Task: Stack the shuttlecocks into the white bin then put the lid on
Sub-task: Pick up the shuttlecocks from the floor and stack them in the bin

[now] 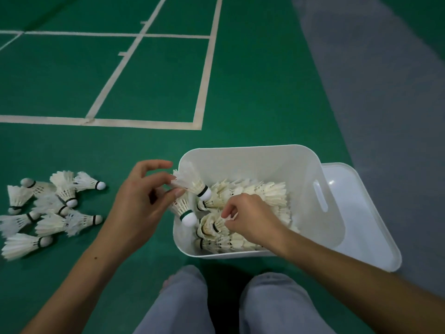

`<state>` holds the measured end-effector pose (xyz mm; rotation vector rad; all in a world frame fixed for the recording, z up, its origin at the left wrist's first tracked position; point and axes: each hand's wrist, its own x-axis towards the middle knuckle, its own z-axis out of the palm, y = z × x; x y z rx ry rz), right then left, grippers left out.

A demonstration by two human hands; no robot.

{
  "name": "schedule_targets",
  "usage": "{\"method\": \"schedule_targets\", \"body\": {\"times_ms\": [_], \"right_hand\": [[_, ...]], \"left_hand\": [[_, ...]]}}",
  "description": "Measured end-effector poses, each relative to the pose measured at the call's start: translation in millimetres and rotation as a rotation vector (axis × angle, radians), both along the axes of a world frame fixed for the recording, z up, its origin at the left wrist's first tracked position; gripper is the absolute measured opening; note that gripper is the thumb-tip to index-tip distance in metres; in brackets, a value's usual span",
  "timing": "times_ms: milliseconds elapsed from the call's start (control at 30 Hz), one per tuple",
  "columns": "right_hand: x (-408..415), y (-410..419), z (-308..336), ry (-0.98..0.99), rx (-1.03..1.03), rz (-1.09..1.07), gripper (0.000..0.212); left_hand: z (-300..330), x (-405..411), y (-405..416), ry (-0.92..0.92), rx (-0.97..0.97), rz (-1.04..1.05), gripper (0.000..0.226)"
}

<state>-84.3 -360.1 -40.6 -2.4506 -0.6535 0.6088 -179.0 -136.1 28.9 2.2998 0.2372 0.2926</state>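
The white bin (252, 160) stands on the green floor with several rows of stacked shuttlecocks (269, 194) inside. At the bin's left rim, my left hand (142, 203) grips two shuttlecocks by their feathers, an upper one (192, 183) and a lower one (184, 210), corks pointing right and down. Inside the bin, my right hand (250, 218) pinches the feathers of a shuttlecock (216, 224) on top of a stack. Several loose shuttlecocks (48, 208) lie in a pile on the floor at the left. The white lid (366, 218) lies flat under the bin's right side.
My knees in grey trousers (231, 304) are just in front of the bin. White court lines (101, 121) cross the green floor beyond. A grey floor strip (385, 92) runs along the right.
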Motion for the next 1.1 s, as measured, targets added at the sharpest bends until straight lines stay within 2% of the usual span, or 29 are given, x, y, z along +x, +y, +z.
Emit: {"method": "schedule_targets", "body": {"times_ms": [67, 167, 233, 333, 400, 500, 600, 667, 767, 800, 867, 967, 1100], "right_hand": [[2.5, 5.0, -3.9, 0.036, 0.006, -0.004, 0.010], [7.0, 10.3, -8.6, 0.139, 0.043, -0.028, 0.011], [9.8, 9.4, -8.5, 0.239, 0.077, -0.008, 0.012], [13.8, -5.9, 2.6, 0.363, 0.160, -0.019, 0.024], [15.8, -21.3, 17.3, 0.274, 0.211, -0.081, 0.030], [14.6, -36.6, 41.4, 0.022, 0.293, -0.141, 0.048], [12.0, -36.0, 55.0, -0.129, 0.283, 0.038, 0.060], [9.6, -29.3, 54.2, -0.233, 0.196, 0.154, 0.045], [4.8, -24.6, 46.8, -0.362, 0.146, 0.200, 0.021], [4.6, -26.8, 43.8, -0.386, 0.151, 0.190, 0.020], [7.0, -35.4, 39.5, -0.385, 0.165, 0.132, 0.022], [11.9, -50.5, 35.2, -0.290, 0.020, 0.031, 0.029], [7.0, -53.4, 28.4, -0.261, -0.157, -0.019, 0.029]], "left_hand": [[-0.6, 5.5, -4.2, -0.016, 0.028, -0.014, 0.009], [-2.2, 12.5, -8.0, -0.005, 0.085, -0.048, 0.017], [-1.2, 15.6, -9.9, 0.015, 0.134, -0.079, 0.011], [-0.1, 18.1, -10.9, 0.051, 0.204, -0.151, 0.009], [2.1, 20.9, -11.7, 0.075, 0.224, -0.185, 0.008], [4.7, 26.1, -16.3, 0.107, 0.268, -0.249, 0.008], [10.1, 29.4, -26.1, 0.182, 0.333, -0.351, 0.008], [14.3, 30.1, -32.5, 0.200, 0.367, -0.416, 0.016], [15.3, 30.0, -36.0, 0.198, 0.370, -0.443, 0.016], [14.3, 29.4, -35.6, 0.198, 0.363, -0.426, 0.016], [12.6, 28.5, -35.5, 0.197, 0.338, -0.367, 0.033], [8.1, 27.7, -35.9, 0.158, 0.276, -0.284, 0.055], [-1.4, 27.8, -37.8, 0.114, 0.267, -0.282, 0.040]]}}
